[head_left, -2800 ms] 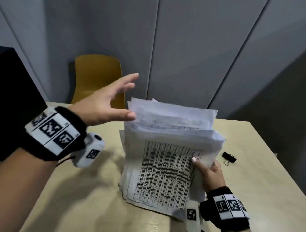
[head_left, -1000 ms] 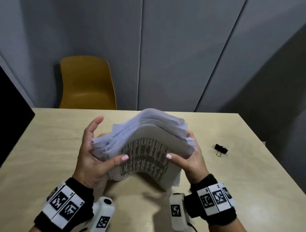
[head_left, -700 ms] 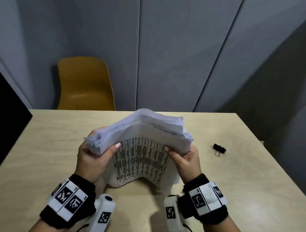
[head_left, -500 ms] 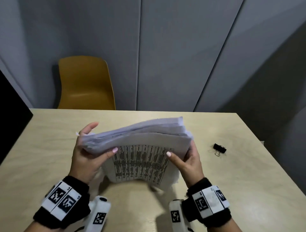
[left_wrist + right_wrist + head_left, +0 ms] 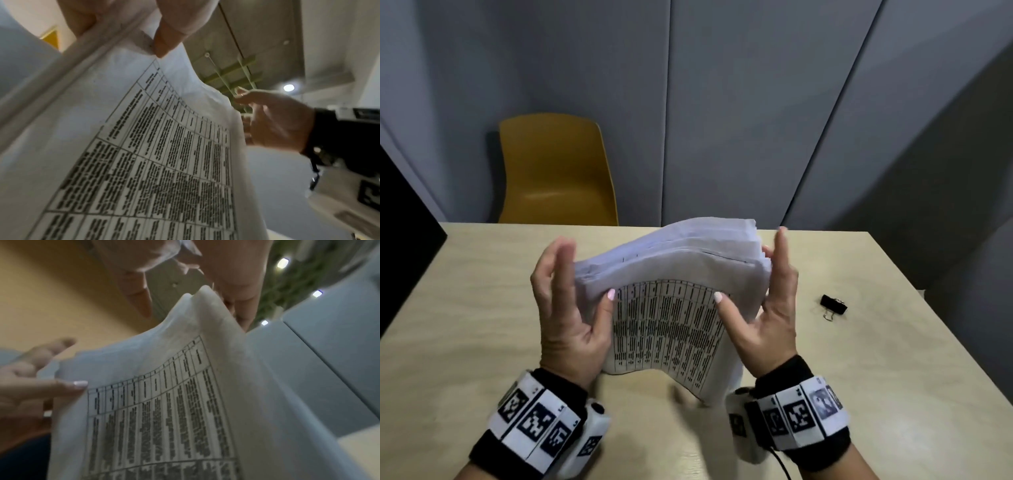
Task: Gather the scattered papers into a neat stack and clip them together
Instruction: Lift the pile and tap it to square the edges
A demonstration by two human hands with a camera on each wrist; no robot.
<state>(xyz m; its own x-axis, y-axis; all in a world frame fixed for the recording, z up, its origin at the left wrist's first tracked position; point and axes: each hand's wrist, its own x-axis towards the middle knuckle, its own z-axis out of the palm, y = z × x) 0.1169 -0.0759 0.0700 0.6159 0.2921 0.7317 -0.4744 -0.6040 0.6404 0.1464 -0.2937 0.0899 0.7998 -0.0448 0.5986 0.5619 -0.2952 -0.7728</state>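
Observation:
A thick stack of papers stands on its lower edge on the table, bowed, with a printed table sheet facing me. My left hand flanks its left edge with fingers straight up and the thumb touching the front sheet. My right hand mirrors it on the right edge. The left wrist view shows the papers and the right hand beyond them. In the right wrist view the sheets fill the frame. A black binder clip lies on the table to the right, apart from both hands.
A yellow chair stands behind the table's far edge, against grey wall panels. A black object borders the table on the left. The table's right edge runs close past the clip.
The left hand came down onto the stack, and both hands lifted and squared it. Since half a second ago the fingers have straightened from a grip to lie along the stack's sides.

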